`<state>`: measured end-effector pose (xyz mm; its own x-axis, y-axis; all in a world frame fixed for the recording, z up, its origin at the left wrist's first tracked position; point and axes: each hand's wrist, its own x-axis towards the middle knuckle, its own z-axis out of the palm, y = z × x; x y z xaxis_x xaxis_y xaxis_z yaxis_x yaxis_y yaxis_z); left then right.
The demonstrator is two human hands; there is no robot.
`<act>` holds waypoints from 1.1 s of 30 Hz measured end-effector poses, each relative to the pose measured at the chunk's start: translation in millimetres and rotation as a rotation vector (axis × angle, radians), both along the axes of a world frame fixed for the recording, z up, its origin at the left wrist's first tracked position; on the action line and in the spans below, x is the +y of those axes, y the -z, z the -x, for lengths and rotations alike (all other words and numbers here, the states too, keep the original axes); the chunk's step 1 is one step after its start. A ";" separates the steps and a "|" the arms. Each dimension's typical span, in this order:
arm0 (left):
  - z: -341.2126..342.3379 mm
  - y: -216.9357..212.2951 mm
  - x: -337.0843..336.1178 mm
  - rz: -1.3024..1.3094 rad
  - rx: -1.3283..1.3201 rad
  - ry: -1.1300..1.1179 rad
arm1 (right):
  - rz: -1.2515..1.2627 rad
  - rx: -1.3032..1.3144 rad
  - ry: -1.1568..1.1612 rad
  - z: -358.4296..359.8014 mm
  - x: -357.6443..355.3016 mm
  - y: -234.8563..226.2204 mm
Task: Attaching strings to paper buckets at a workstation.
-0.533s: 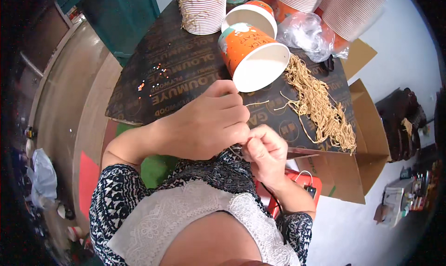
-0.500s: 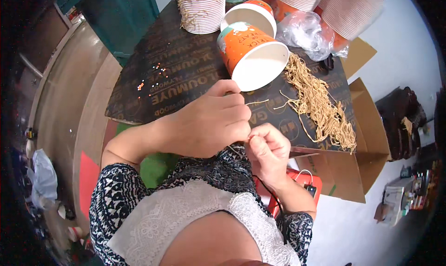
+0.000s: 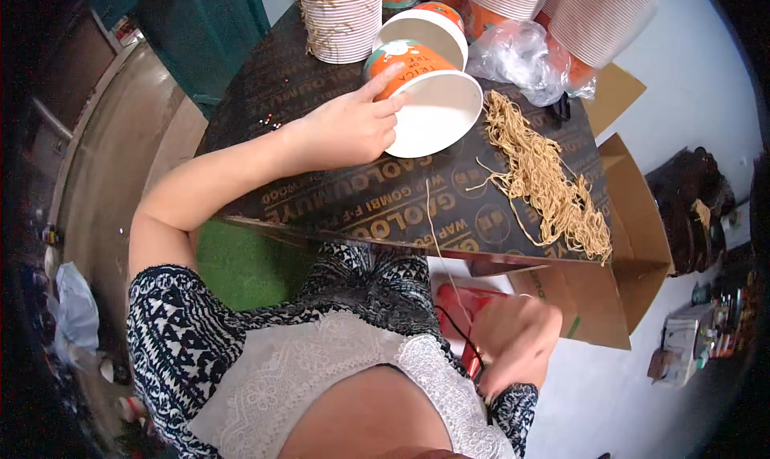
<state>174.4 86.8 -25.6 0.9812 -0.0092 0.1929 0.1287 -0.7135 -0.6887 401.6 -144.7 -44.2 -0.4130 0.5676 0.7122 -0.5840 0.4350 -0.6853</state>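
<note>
Gripping the orange cup (image 3: 433, 106) toward twelve o'clock, perhaps lest it roll, the left hand (image 3: 353, 132) pinches its rim; the right hand (image 3: 515, 335), four o'clock, curls near the cord (image 3: 431, 218), its hold unclear.

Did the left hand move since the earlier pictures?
Yes. Measured against the table, the left hand has gone forward, farther from the front edge, to the tipped orange cup.

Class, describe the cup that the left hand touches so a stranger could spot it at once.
Find the dark table, then the left hand. It touches an orange cup lying on its side; the cup behind has no hand on it.
</note>
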 end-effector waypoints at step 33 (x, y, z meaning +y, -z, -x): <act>27.3 -22.4 -40.9 1.475 -0.441 -0.190 | -0.065 -0.339 1.273 82.9 100.2 64.0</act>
<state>147.1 46.0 -3.2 0.8109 0.5561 0.1822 0.2894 -0.6517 0.7011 318.7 -44.4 -108.2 0.2188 0.6581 0.7204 0.4508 0.5866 -0.6728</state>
